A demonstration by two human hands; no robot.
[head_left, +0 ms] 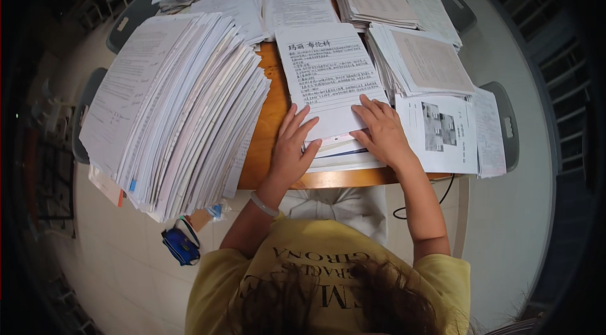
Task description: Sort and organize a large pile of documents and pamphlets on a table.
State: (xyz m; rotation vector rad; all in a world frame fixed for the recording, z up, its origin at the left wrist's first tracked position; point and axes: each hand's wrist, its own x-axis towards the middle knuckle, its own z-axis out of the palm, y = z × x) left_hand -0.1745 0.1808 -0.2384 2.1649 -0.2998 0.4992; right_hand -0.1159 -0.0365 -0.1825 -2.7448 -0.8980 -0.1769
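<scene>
A stack of paper sheets (pixel 334 76), its top page lined and covered with handwriting, lies before me on the wooden table. My left hand (pixel 293 145) rests at the stack's lower left edge, fingers spread. On the lower right edge lies my right hand (pixel 382 130), its fingers stretched out over the page's corner. Neither hand grips anything that shows. Below the top pages, more papers and a dark blue edge stick out toward the table's front.
A tall, leaning paper pile (pixel 183 114) stands at the left. Printed stacks (pixel 429 60) and a sheet with dark pictures (pixel 442 136) lie at the right. More papers (pixel 300 6) cover the far side. Grey chairs (pixel 505 120) flank the table (pixel 268 82); a blue bag (pixel 181 245) is on the floor.
</scene>
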